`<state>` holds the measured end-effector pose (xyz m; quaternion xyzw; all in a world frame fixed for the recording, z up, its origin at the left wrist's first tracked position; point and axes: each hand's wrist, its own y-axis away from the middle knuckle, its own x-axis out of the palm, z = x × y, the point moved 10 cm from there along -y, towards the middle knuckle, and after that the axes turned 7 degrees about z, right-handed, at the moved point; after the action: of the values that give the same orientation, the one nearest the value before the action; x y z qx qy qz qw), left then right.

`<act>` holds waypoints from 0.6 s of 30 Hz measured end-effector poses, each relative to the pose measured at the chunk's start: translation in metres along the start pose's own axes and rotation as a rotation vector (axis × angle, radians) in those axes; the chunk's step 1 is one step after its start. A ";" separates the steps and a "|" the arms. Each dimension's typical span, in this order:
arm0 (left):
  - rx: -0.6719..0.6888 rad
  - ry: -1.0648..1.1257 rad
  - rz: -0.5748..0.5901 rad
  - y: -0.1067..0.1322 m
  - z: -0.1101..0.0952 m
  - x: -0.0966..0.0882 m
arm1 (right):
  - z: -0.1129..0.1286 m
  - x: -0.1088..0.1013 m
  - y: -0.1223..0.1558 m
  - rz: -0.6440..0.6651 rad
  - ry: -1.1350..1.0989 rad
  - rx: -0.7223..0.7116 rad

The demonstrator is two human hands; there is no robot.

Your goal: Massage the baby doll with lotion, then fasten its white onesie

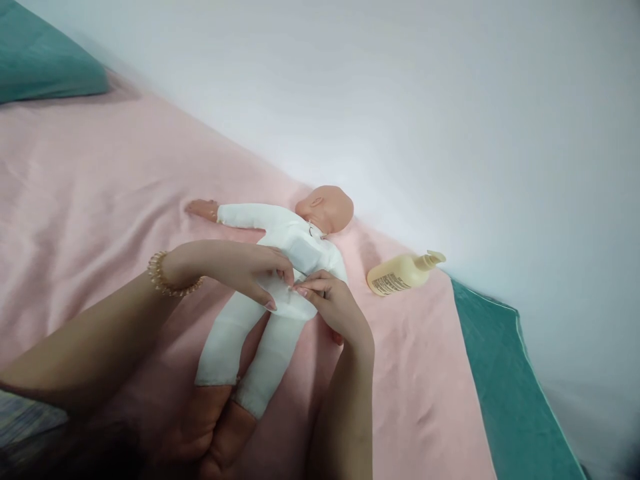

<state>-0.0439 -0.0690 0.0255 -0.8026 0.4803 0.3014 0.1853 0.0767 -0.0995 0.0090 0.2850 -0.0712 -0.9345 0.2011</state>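
A baby doll [277, 230] with a white cloth body and vinyl head, hands and feet lies on a pink sheet, its head turned away from me. A pale grey rectangular patch sits on its torso. My left hand [250, 267], wearing a beaded bracelet [159, 273], rests on the lower torso with thumb and fingers apart, fingertips bent down to the cloth. Close beside it, my right hand [337, 307] pinches the doll's white cloth between thumb and fingers. The fingertips of both hands nearly meet. Part of the doll's far arm is hidden behind my right hand.
A yellow pump bottle [395, 275] stands right of the doll, near the white wall [425, 120]. The pink sheet [90, 187] is wrinkled. Green cloth [505, 360] shows at the right, and another green piece [45, 60] lies at the upper left.
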 end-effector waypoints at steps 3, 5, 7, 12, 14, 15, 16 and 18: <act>0.015 0.059 -0.123 0.002 0.003 -0.007 | -0.001 0.001 -0.001 -0.004 0.008 -0.002; 0.023 0.102 -0.120 0.001 0.001 -0.008 | 0.000 0.001 -0.001 -0.001 0.009 -0.004; 0.036 0.112 -0.053 -0.001 -0.004 -0.005 | 0.000 -0.002 0.000 -0.003 0.004 0.003; 0.092 0.035 0.020 -0.004 -0.015 -0.007 | -0.005 -0.015 0.003 -0.096 -0.029 0.013; 0.090 0.006 0.042 -0.005 -0.012 -0.005 | -0.008 -0.017 0.001 -0.123 -0.034 0.004; 0.083 -0.004 0.055 -0.006 -0.009 -0.002 | -0.009 -0.017 -0.001 -0.126 -0.033 0.000; 0.073 -0.010 0.062 -0.006 -0.005 0.000 | -0.010 -0.015 -0.004 -0.126 -0.027 -0.004; 0.046 -0.021 0.059 -0.007 0.001 0.002 | -0.012 -0.010 -0.009 -0.133 0.010 -0.006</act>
<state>-0.0368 -0.0666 0.0234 -0.7805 0.5085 0.3039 0.1998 0.0879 -0.0870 0.0019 0.2931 -0.0484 -0.9446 0.1396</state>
